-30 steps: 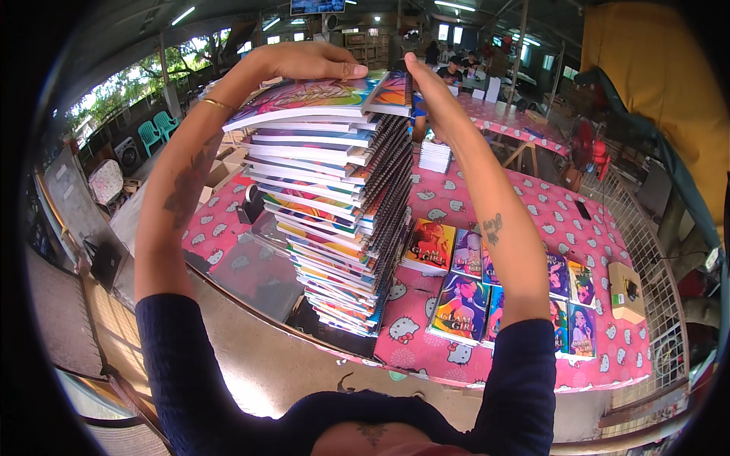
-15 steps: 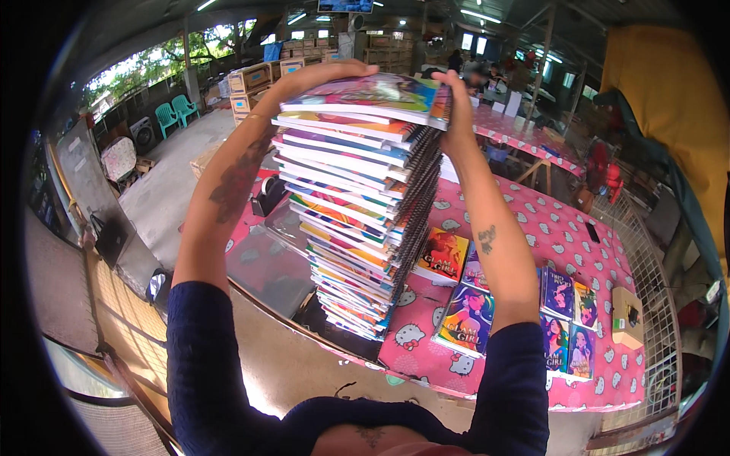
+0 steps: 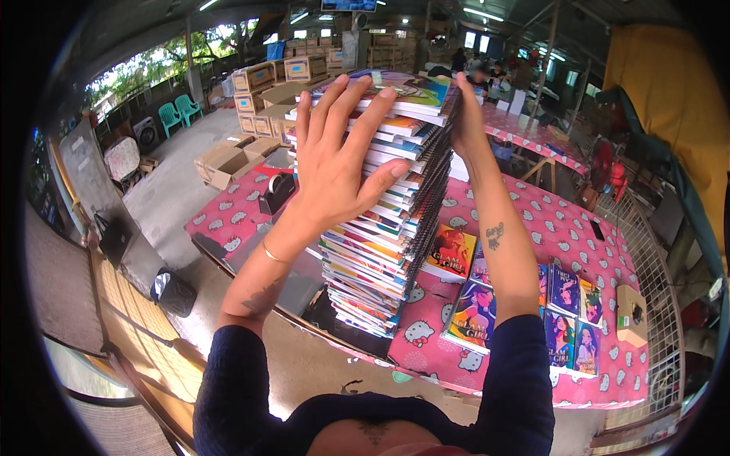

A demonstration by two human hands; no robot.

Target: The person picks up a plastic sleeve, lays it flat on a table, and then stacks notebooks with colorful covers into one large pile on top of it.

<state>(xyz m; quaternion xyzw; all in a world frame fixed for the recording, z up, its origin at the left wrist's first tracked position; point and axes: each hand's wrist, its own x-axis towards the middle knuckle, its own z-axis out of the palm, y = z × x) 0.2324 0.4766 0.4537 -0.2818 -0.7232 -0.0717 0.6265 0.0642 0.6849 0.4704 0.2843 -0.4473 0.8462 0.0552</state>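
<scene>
A tall stack of spiral notebooks (image 3: 365, 266) rises from the near edge of a table with a pink patterned cover (image 3: 426, 372). White page edges face me, and dark wire bindings run down the right side. My left hand (image 3: 334, 156) lies against the near face of the upper stack, fingers spread, fingertips reaching the top notebook (image 3: 411, 95). On the opposite side, my right hand (image 3: 470, 125) rests along the bound edge near the top, fingers stretched upward and partly hidden. Neither hand is wrapped round a single notebook.
Right of the stack lie several piles of colourful notebooks (image 3: 470, 315). A small tan box (image 3: 631, 315) and a black phone (image 3: 597, 230) are farther right. A tape dispenser (image 3: 275, 194) stands left of the stack. Cardboard boxes (image 3: 228, 161) and a second pink table (image 3: 525, 133) are beyond.
My left hand has moved from the far left top corner of the stack to its near face, fingers now spread. My right hand stays at the bound side.
</scene>
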